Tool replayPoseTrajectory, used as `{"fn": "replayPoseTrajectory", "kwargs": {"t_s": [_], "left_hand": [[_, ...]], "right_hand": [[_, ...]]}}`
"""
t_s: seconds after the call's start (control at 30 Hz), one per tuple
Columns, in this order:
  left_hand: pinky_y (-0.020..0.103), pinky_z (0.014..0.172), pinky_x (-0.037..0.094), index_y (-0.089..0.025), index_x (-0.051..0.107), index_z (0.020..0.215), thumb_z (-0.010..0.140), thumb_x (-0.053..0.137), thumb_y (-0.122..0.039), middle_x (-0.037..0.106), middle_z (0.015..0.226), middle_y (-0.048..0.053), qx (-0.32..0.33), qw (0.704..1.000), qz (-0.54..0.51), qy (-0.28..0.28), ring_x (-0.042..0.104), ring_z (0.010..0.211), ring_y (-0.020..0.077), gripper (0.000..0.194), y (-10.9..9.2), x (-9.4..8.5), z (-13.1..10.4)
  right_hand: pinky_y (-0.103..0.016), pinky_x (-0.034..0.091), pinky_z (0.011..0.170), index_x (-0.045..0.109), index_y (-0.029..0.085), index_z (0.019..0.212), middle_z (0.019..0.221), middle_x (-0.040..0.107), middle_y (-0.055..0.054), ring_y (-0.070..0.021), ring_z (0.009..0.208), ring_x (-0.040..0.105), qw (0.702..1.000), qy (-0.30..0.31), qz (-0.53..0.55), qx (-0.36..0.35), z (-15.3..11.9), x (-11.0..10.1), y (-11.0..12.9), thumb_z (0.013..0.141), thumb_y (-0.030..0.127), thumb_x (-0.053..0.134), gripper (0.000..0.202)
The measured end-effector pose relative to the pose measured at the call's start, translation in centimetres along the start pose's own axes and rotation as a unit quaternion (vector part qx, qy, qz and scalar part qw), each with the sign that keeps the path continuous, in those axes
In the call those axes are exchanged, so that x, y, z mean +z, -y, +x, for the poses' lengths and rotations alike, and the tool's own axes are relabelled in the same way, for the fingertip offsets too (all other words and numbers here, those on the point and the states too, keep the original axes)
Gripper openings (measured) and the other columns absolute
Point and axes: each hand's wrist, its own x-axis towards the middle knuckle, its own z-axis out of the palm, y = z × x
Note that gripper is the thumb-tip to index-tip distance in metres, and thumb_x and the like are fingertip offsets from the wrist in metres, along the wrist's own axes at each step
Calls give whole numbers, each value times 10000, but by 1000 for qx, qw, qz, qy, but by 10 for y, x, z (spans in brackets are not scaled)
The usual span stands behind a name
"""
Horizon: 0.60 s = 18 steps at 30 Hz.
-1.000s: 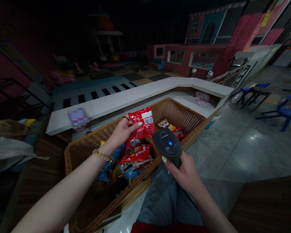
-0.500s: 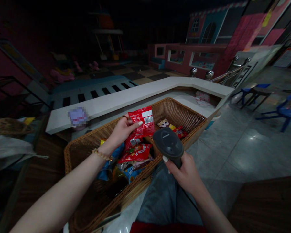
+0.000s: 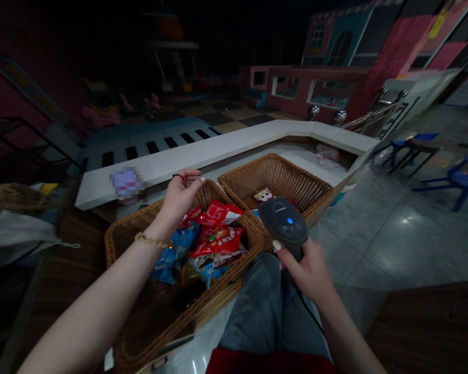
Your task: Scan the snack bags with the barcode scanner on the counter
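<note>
My left hand (image 3: 182,196) hovers over the near-left wicker basket (image 3: 130,228), fingers extended and holding nothing. Below it lie red snack packets (image 3: 218,240), with blue snack packets (image 3: 181,244) beside them. In my right hand (image 3: 310,267) is a dark barcode scanner (image 3: 284,221), its blue light lit and its cable trailing down past my leg. The scanner's head covers part of the second wicker basket (image 3: 253,174), where a packet with a cartoon face (image 3: 263,195) shows.
A white counter ledge (image 3: 203,150) runs behind the baskets, with a blurred purple item (image 3: 127,182) on its left end. A pale cloth bag (image 3: 15,241) lies at far left. Blue chairs (image 3: 462,179) stand on the tiled floor at right.
My left hand has let go of a red snack packet, which now lies in the left basket, and has moved up and left. The scanner has shifted slightly right; its blue light has come on.
</note>
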Motion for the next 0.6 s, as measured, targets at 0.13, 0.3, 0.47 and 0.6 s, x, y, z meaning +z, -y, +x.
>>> {"fn": "replayPoseTrajectory", "kwargs": {"t_s": [0.13,0.3,0.47,0.6], "left_hand": [[397,1067,531,-189,665,1058,803,733,-287,724,1058,58,49,999,18,-8,688,1027,215,281,1,3,0],[438,1111,532,-194,681,1106,857,713,-272,743,1179,81,89,992,45,82,687,1107,229,264,-22,18,-5],[416,1051,569,-189,715,1130,879,724,-277,767,1173,92,115,958,72,252,714,1090,220,266,-46,55,12],[349,887,589,-225,778,1055,839,764,-340,811,1002,49,117,875,152,445,740,900,207,246,-42,95,32]], "right_hand": [[-303,478,546,659,258,754,529,647,12,-223,491,644,1000,-13,3,17,3,-8,-8,923,456,666,261],[-310,490,550,700,233,786,544,676,-5,-221,490,645,997,-47,4,65,7,-24,-24,908,511,686,303],[-302,490,529,693,225,780,546,670,-10,-210,477,629,992,-65,16,105,10,-34,-35,906,552,701,351],[-299,480,531,682,230,734,549,661,-11,-199,477,609,992,-65,13,103,13,-35,-38,900,529,698,342]]}}
